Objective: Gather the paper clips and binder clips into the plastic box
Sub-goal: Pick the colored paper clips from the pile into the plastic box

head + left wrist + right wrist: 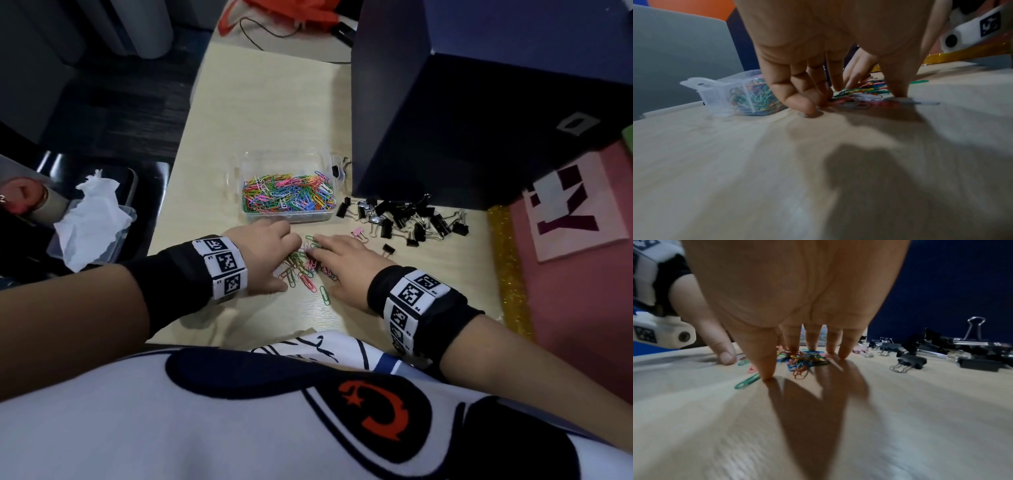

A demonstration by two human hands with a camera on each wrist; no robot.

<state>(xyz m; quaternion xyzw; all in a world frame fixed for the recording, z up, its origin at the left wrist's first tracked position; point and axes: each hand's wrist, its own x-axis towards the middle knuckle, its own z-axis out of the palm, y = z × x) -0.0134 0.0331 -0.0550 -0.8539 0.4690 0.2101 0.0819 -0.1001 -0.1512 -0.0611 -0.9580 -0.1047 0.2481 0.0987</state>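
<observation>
A clear plastic box (246, 171) (715, 92) holds a heap of coloured paper clips. In front of it, a loose pile of paper clips (303, 270) (861, 97) (801, 361) lies on the table between my hands. My left hand (289, 265) (853, 97) stands over the pile's left side, bent fingers and thumb tip on the table. My right hand (320, 274) (795, 363) faces it from the right, straight fingertips pressing on the clips. Black binder clips (404, 216) (941, 347) lie heaped to the right.
A tall dark blue box (462, 120) stands behind the binder clips. One pink binder clip (359, 233) and a lone green paper clip (324, 294) lie apart. A pink board (575, 212) and gold strip (507, 267) are at the right, a tissue-filled container (92, 219) at the left.
</observation>
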